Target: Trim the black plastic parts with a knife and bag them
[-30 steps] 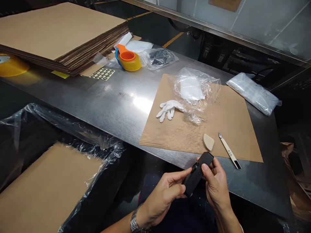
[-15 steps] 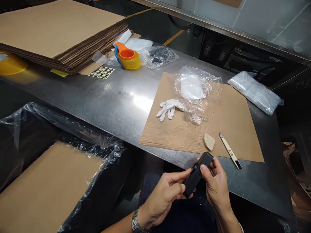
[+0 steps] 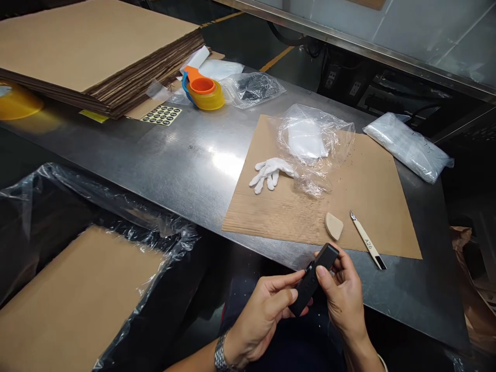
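A black rectangular plastic part (image 3: pixel 314 279) with raised lettering is held tilted between both hands, just off the near table edge. My left hand (image 3: pixel 267 310), with a metal-band watch on its wrist, grips the lower end, its index finger resting along one side. My right hand (image 3: pixel 344 289) closes round the upper end, thumb pressed on the face. Past the part, a beige wedge-shaped sponge (image 3: pixel 334 226) lies on the cardboard sheet (image 3: pixel 271 217). To its right is a cream-handled craft knife (image 3: pixel 367 240) marked A26, blade pointing away.
A white glove (image 3: pixel 271 173) and a crumpled clear plastic bag (image 3: pixel 310 139) lie on the cardboard. Farther left stand a tape dispenser (image 3: pixel 205 93) and a cardboard stack (image 3: pixel 96 46). A wrapped packet (image 3: pixel 408 147) sits right. A plastic-lined box (image 3: pixel 85 289) stands lower left.
My right thumb has shifted slightly left across the black part's face, covering more of the lettering. The part has turned a little; both hands keep their hold.
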{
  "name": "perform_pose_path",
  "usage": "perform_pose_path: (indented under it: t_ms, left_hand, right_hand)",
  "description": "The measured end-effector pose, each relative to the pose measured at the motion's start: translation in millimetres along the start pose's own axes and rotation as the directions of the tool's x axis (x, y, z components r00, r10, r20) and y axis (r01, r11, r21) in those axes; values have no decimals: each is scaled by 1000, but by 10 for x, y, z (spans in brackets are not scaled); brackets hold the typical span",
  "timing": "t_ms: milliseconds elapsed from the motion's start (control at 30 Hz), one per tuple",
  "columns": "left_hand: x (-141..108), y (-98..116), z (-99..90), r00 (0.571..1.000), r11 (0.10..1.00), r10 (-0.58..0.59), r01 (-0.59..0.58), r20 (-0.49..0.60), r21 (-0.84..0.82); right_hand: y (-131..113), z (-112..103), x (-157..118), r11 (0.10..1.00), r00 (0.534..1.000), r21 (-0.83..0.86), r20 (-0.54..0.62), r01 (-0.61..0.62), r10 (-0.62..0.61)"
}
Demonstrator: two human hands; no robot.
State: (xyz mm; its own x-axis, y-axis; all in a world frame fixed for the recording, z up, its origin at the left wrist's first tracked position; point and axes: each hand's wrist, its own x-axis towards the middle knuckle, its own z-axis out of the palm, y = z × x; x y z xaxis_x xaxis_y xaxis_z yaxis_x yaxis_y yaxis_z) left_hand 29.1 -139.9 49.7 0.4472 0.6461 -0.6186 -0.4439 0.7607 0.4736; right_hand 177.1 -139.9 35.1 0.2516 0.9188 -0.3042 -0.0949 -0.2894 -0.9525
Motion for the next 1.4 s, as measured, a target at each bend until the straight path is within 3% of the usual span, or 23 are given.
perform_pose_path:
  t_ms: [233,500,733,900,1033,1167,1267,1400]
  left_hand:
    - [23,-41,0,997,999,-13,11,-71,-33]
    - [11,-53,5,999,998,34,-32,-31,62]
    - [-27,21,-26,993,994,41,-51,112,91]
    - [-10,32,-67,992,993,49,-61,117,99]
    - [26,31,-102,990,994,73,-82,125,73]
    - [38,103,-80,994,992,104,-106,38,62]
    - [64,171,-51,989,985,146,-142,-35,99]
    - [112,233,-49,981,978,189,-184,-42,96]
  right_hand:
    - [3,-7,-8,1000,1000,-16,-16,-15,14]
    - [95,-16,65,999,1000,46,-11,-14,14]
    - [47,-9,184,952,979,228,53,-202,195]
    - [21,11,264,921,966,292,105,-258,238]
    - [2,45,334,904,963,334,135,-267,234]
    - [-42,101,407,913,963,308,132,-266,236]
    - [-77,147,450,943,974,252,123,-218,192]
    - [-89,185,493,981,989,150,95,-123,110]
